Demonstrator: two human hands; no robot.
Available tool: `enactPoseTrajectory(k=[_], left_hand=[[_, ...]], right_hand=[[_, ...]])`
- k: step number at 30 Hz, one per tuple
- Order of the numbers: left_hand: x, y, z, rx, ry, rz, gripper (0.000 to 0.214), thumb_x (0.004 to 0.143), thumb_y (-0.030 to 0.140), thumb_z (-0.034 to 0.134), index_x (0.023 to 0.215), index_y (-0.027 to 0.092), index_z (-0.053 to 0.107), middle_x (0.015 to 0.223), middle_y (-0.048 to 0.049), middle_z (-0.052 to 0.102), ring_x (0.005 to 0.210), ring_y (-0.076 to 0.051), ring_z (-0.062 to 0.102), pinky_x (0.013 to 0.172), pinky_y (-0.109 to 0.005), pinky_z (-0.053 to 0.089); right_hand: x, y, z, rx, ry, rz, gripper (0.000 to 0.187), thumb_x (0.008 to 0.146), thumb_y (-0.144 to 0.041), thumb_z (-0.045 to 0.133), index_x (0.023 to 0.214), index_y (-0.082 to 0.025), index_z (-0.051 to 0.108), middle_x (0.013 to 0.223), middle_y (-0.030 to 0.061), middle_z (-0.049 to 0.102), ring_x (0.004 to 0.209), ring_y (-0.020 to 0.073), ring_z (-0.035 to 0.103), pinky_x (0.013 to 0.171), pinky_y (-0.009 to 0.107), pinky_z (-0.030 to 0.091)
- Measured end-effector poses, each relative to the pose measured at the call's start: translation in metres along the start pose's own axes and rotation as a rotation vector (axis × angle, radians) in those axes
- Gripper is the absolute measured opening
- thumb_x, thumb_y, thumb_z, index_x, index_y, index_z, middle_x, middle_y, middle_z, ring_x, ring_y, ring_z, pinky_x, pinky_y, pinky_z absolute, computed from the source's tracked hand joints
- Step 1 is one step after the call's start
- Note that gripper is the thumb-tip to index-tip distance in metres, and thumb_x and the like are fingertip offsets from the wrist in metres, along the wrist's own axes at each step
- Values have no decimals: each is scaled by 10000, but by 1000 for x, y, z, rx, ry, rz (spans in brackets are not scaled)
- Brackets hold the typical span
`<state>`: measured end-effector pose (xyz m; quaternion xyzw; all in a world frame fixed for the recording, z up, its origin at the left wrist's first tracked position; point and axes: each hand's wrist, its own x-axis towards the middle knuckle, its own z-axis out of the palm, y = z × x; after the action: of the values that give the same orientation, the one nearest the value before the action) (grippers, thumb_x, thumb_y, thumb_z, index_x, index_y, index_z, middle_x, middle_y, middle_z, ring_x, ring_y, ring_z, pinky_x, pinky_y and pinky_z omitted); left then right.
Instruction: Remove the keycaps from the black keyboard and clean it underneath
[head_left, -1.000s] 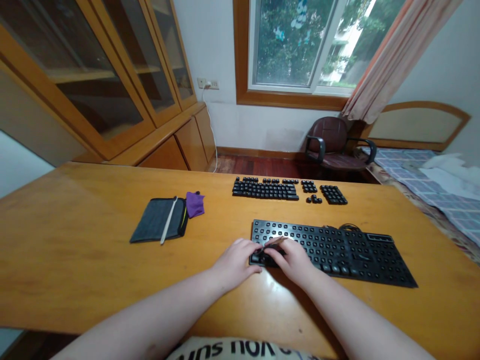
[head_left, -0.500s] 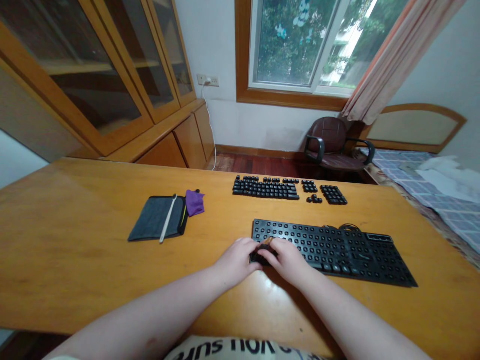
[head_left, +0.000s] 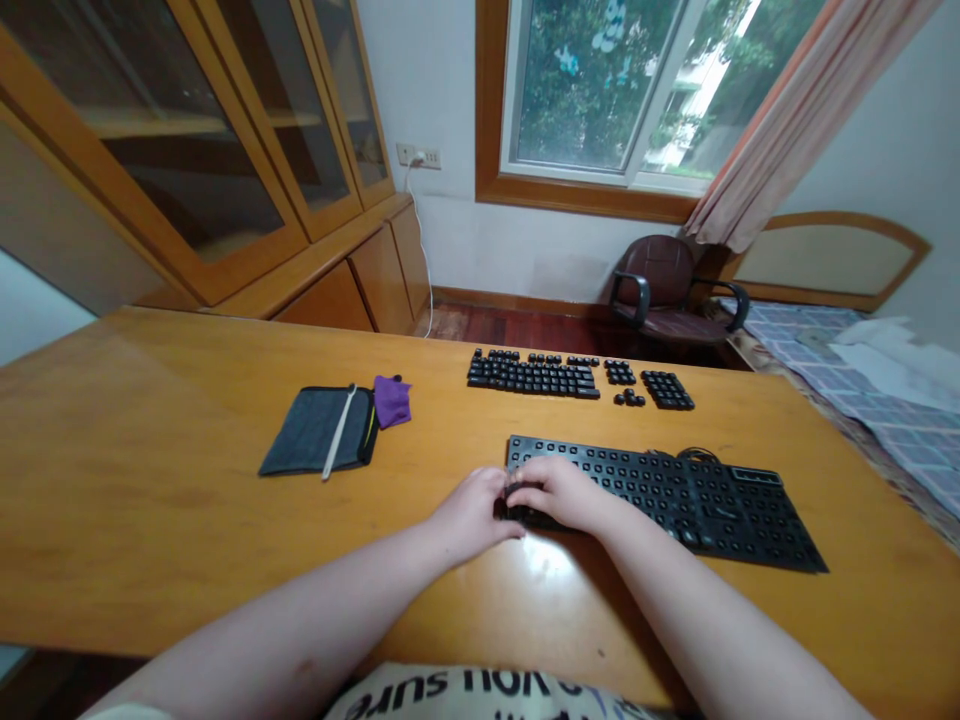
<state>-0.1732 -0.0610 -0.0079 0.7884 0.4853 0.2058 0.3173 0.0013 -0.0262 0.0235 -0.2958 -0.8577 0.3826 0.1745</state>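
Observation:
A black keyboard base (head_left: 660, 495), stripped of its keycaps, lies on the desk with its left end under my hands. My left hand (head_left: 474, 515) is closed round that left end, its thumb along the front edge. Over the left keys, my right hand (head_left: 561, 490) bends its fingers down in a pinch; its fingertips meet close to my left fingers. Whatever lies between those fingertips is too small and covered to make out. Behind the base, loose black keycaps (head_left: 532, 378) are laid out in keyboard order, with a number-pad block (head_left: 667, 390) at their right.
To the left lies a dark grey zip pouch (head_left: 304, 430) with a thin white stick (head_left: 340, 432) across it. A purple cloth (head_left: 392, 402) touches the pouch. A coiled cable (head_left: 697, 456) sits behind the base. Beyond the desk stands a chair (head_left: 664, 285).
My right hand has shifted slightly left and turned flatter over the base's left end. My left hand stays at that end. The view has tilted slightly.

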Motion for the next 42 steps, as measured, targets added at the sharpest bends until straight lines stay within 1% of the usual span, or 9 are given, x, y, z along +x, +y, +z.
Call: enactPoseTrajectory(k=[5,9,12,16,22,29,35,40,42], left_hand=[[-1,-3,0,4,-29,66,358,553,344,821,793,187,607,860,-22,580,847,-205,544,784,-321,429],[-2,-2,-2,7,-45,70,339,590,354,799,825,190,617,901,-38,590,867,-212,545,792,-329,426],[-2,0,-2,10,-38,66,298,615,345,781,802,185,612,886,-39,592,868,-212,544,788,-324,426],[-2,1,0,23,-24,34,297,622,326,775,819,180,608,857,-36,598,857,-214,547,791,-326,428],[-3,0,5,7,-8,9,201,665,270,736,804,177,625,852,-34,606,856,-206,555,785,-317,431],[-5,-3,9,31,28,52,144,690,262,702,784,182,626,848,-36,618,847,-199,564,781,-311,436],[-6,-1,10,43,46,49,103,708,239,669,789,188,632,873,-42,630,863,-202,570,785,-308,440],[-5,0,9,28,42,52,96,703,237,668,776,183,639,850,-41,629,845,-200,573,776,-308,447],[-5,0,9,33,45,49,109,695,240,677,780,180,642,847,-42,627,840,-201,574,772,-308,449]], right_hand=[[-5,11,0,100,-12,-145,233,873,-376,531,825,-227,703,827,22,703,797,143,632,779,272,465],[-8,13,-2,98,-36,-203,215,873,-363,533,850,-231,700,837,27,708,833,150,621,814,297,465],[-8,13,-2,56,0,-188,220,882,-353,520,831,-223,690,834,30,704,834,149,623,808,294,467],[-9,14,4,-24,67,-128,236,901,-334,484,819,-214,669,838,28,703,816,149,639,780,277,469],[-13,13,12,-99,90,-64,211,903,-292,468,849,-214,657,846,24,707,800,147,649,746,253,474],[-16,13,14,-167,118,-88,207,898,-291,469,842,-223,656,828,29,712,773,154,658,722,254,483],[-15,12,13,-147,129,-105,212,899,-294,467,837,-227,658,826,25,717,769,151,664,723,254,490],[-16,13,13,-131,132,-123,207,896,-298,476,836,-228,661,830,25,722,765,152,668,731,262,495],[-17,13,13,-91,173,-119,210,896,-295,477,828,-227,663,821,24,721,760,152,668,725,263,498]])
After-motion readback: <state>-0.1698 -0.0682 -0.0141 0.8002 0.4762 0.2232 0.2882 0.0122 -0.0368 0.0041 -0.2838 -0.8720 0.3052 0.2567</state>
